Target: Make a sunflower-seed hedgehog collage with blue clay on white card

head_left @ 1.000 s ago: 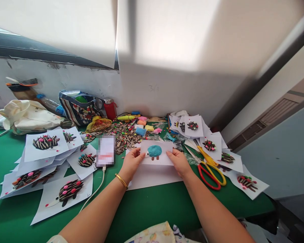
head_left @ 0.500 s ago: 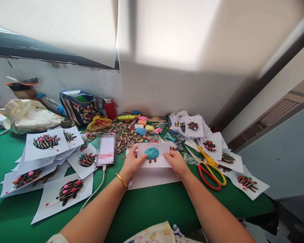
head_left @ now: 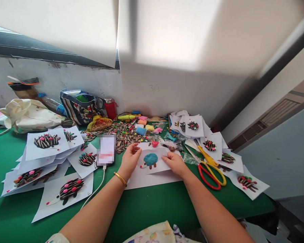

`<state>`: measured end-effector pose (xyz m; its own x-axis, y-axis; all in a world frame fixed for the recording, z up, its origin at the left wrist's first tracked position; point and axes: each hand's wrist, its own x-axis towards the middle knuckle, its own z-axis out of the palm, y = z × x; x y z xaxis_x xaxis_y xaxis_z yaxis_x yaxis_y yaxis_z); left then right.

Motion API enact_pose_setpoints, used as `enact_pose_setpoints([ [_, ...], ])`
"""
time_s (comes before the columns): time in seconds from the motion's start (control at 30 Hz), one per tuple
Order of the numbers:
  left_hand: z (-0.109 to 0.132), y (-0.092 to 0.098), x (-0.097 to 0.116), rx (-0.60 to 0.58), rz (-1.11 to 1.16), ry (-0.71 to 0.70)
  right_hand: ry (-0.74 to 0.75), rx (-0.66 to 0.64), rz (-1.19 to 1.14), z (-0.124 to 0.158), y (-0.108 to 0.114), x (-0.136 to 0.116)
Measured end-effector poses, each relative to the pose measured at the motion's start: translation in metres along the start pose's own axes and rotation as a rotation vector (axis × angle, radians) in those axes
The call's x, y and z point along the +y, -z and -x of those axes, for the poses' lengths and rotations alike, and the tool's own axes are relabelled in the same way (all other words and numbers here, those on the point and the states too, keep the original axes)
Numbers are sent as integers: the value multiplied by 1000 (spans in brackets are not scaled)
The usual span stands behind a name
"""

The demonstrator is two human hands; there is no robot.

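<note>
My right hand pinches the right edge of a small white paper card, thumb on top. On the card is a hedgehog with a blue clay body, two brown feet, a pale pointed face and a red nose. My left hand, with a gold bangle at the wrist, is beside the card's left edge. Its fingers are apart and slightly bent, holding nothing. Beneath the card lies a larger white sheet. A lump of red clay sits just behind the card.
Hedgehog cards made with striped seeds are piled at left, more cards at right. A phone with a cable lies left of my hands. Scissors lie at right. Behind are sunflower seeds, clay packets and a red flask.
My left hand has let go of the card and shifted slightly left, uncovering the hedgehog's face. The card now lies lower and tilted, held by my right hand alone.
</note>
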<state>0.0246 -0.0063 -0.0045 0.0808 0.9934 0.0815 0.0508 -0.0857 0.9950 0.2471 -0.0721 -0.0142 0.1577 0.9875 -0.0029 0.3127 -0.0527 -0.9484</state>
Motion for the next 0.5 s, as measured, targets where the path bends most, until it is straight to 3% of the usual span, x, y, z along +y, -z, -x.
enact_pose_setpoints([
  [0.1, 3, 1, 2, -5, -368, -293, 46, 9, 311, 1, -1, -2],
  [0.2, 11, -2, 4, -225, -603, -498, 81, 13, 563, 2, -2, -4],
  [0.27, 17, -5, 3, -409, -693, -547, 88, 36, 624, 2, -2, -5],
  [0.33, 21, -8, 1, -521, -758, -548, 84, 57, 635, 1, -2, -5],
  [0.5, 25, -10, -3, -597, -827, -519, 98, 41, 692, 0, -2, -3],
])
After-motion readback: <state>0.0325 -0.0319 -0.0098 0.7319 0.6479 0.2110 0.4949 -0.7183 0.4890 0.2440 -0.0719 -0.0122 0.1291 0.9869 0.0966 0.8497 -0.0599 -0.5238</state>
